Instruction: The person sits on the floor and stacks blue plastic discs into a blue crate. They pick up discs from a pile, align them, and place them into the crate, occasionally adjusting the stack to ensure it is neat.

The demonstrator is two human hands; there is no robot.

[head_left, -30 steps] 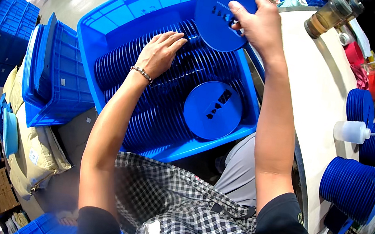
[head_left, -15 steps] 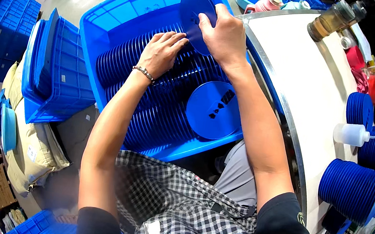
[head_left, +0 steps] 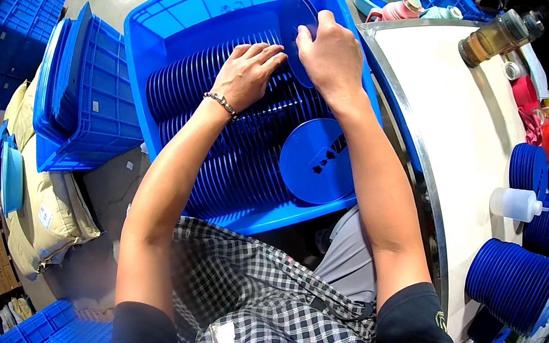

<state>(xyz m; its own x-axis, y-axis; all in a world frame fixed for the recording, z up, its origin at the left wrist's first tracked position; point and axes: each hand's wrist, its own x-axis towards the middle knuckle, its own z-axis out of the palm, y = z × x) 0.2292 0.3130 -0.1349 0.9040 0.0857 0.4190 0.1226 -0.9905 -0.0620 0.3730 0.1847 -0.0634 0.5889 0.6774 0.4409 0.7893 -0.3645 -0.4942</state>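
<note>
A large blue plastic crate (head_left: pixel 200 3) stands in front of me, holding rows of round blue discs (head_left: pixel 238 179) set on edge. My right hand (head_left: pixel 333 57) grips a blue disc (head_left: pixel 299 17) by its right edge, thumb on the near face, at the far right of the rows. Beside it my left hand (head_left: pixel 247 76) rests over the far row with bent fingers, their tips at the disc edges close to the held disc; what lies under them is hidden. The end disc (head_left: pixel 311 162) of the near row faces me, with dark marks on its face.
At the right a white table (head_left: pixel 426 87) with a metal edge carries stacks of blue discs (head_left: pixel 508 283), a squeeze bottle (head_left: pixel 514 202) and a brown drinking bottle (head_left: pixel 489 40). Blue crates (head_left: pixel 99 98) and pale sacks (head_left: pixel 48 210) stand at the left.
The held disc has shifted slightly right and down in the view, against the far row. My left hand stays beside it; the whole scene has shifted a little.
</note>
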